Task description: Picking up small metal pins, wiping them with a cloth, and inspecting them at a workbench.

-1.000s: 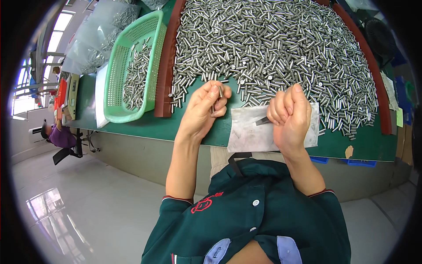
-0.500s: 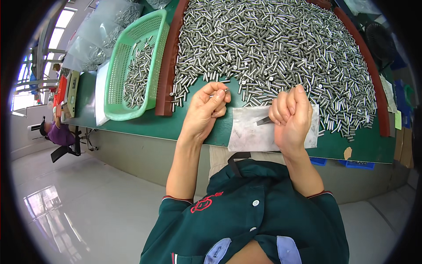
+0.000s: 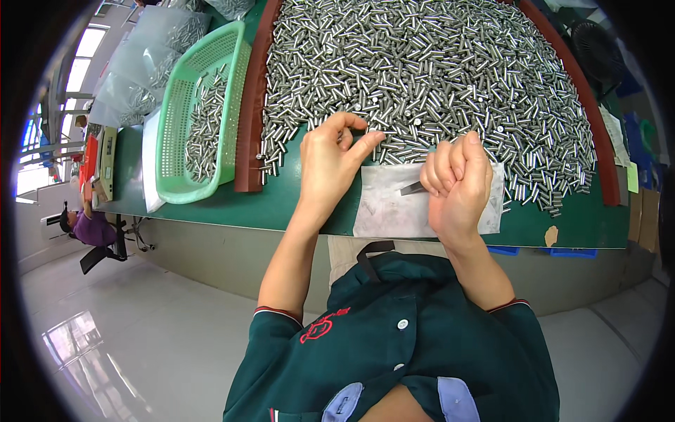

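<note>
The left hand (image 3: pixel 329 160) is at the near edge of a broad heap of short metal pins (image 3: pixel 422 70), its thumb and forefinger slightly apart; no pin clearly shows between them, and I cannot tell what the curled fingers beneath may hide. The right hand (image 3: pixel 460 179) has its fingers closed around a dark flat tool (image 3: pixel 412 188), whose exposed end points left above a stained pale sheet (image 3: pixel 380 214); the palm hides the rest. The pins lie loose on the green tabletop (image 3: pixel 281 205), between a left brown strip (image 3: pixel 250 141) and a right brown strip (image 3: pixel 596 126), with more in a green basket (image 3: pixel 163 148) on the left. The likeliest trouble is a slip: smooth, round pins could roll out of a light pinch, and several lie close to the thumb, so two might come up together. Pushing too far into the heap could send loose ones rolling toward the front edge, where nothing borders the tabletop. The tool's bare end, facing the left hand, might scrape it if the two came together carelessly.
</note>
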Demonstrator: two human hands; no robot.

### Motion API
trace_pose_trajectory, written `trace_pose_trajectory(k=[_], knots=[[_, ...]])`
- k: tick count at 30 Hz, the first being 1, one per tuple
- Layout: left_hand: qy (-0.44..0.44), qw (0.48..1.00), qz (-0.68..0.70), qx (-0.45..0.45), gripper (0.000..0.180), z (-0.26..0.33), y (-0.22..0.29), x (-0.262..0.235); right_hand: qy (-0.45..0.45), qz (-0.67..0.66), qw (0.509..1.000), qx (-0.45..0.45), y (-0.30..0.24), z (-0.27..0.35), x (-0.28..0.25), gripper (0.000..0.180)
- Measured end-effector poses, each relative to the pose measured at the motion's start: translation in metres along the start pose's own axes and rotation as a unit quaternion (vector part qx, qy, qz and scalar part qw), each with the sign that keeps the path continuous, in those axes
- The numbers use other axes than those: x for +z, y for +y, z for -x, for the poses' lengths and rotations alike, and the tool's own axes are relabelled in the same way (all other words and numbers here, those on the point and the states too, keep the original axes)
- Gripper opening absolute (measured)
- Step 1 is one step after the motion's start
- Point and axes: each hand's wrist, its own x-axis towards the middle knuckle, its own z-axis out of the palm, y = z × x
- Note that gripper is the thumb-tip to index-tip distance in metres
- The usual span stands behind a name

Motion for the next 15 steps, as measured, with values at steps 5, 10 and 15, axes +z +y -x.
trace_pose_trajectory(k=[5,10,15], knots=[[0.022,0.998,0.048,0.039,0.016,0.000,-0.005,0.006,-0.002,-0.001,1.000,0.000,0.000,0.000,0.000,0.041],[-0.099,0.779,0.580,-0.215,0.003,0.009,-0.019,-0.017,-0.006,0.000,1.000,-0.005,0.000,-0.001,-0.002,0.041],[-0.093,0.814,0.536,-0.202,0.013,0.019,-0.021,-0.020,-0.008,0.000,1.000,0.006,0.000,0.000,0.000,0.041]])
